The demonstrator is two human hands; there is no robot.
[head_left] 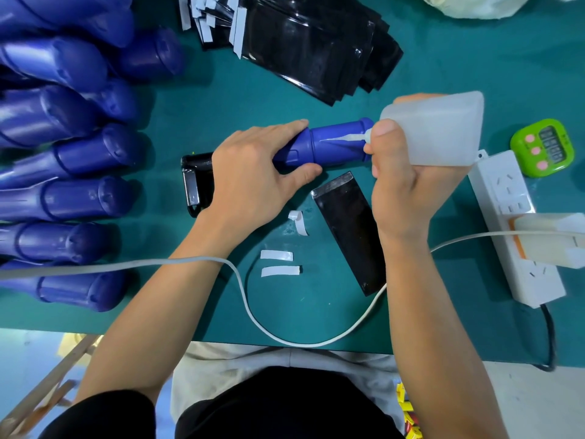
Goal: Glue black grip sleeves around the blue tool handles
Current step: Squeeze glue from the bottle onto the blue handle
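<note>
Two hands at work over a green bench [221, 99].

Left hand [253, 175]: fingers and thumb wrapped round the narrower end of one blue tool handle [335, 144]. The handle lies crosswise at bench centre, wide end pointing right.

Right hand [408, 191]: clenched round one translucent glue bottle [437, 128], tipped so the nozzle meets the handle's wide end. One whitish glue streak [340, 141] runs along the handle from the nozzle.

One loose black grip sleeve [348, 232] lies flat just below the handle, slanting toward the near edge; the right wrist covers part of it in view.

One stack of black sleeves [316, 49] is fanned out at the far side; the number of sheets cannot be counted. A bundle of white strips [205, 17] sits at its left end.

Three loose white strips lie left of the loose sleeve: one curled strip [299, 221] and, nearer the person, two flat strips [276, 255] side by side.

Pile of blue handles [85, 198] along the left edge: at least eight, overlapping, full count unclear.

One black object with a metal clip [196, 182] is partly hidden under the left hand.

Right side:
- one green timer [542, 147] with three pink buttons
- one white power strip [512, 223] with one white plug block [550, 239] seated in it
- one dark cord [550, 337] leaving its near end

One white cable [247, 299] loops across the near bench and crosses the left forearm.
</note>
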